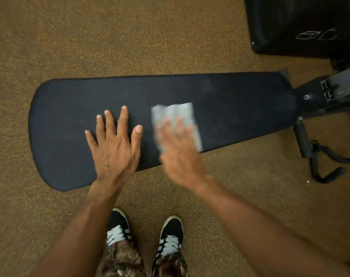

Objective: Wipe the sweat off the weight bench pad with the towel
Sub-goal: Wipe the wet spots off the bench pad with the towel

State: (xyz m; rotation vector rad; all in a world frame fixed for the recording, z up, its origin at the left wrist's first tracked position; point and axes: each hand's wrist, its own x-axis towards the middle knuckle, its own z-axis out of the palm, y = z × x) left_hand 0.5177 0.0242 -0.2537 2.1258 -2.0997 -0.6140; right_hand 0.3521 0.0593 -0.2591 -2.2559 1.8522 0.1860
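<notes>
Palm of L hand (114,150) is lying flat on bench pad (240,100), fingers (123,118) spread wide, holding nothing. R hand (176,144), blurred, is pressing towel (174,111) flat-handed just right of it, mid-pad. Bench frame (318,94) is jutting right; black bag (302,23) far right.

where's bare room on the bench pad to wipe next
Two bare patches on the bench pad: the wide rounded end beyond the left hand, and the narrow end between the towel and the bench frame. The middle is crowded: the left hand lies flat, and the right hand presses the towel beside it.
</notes>
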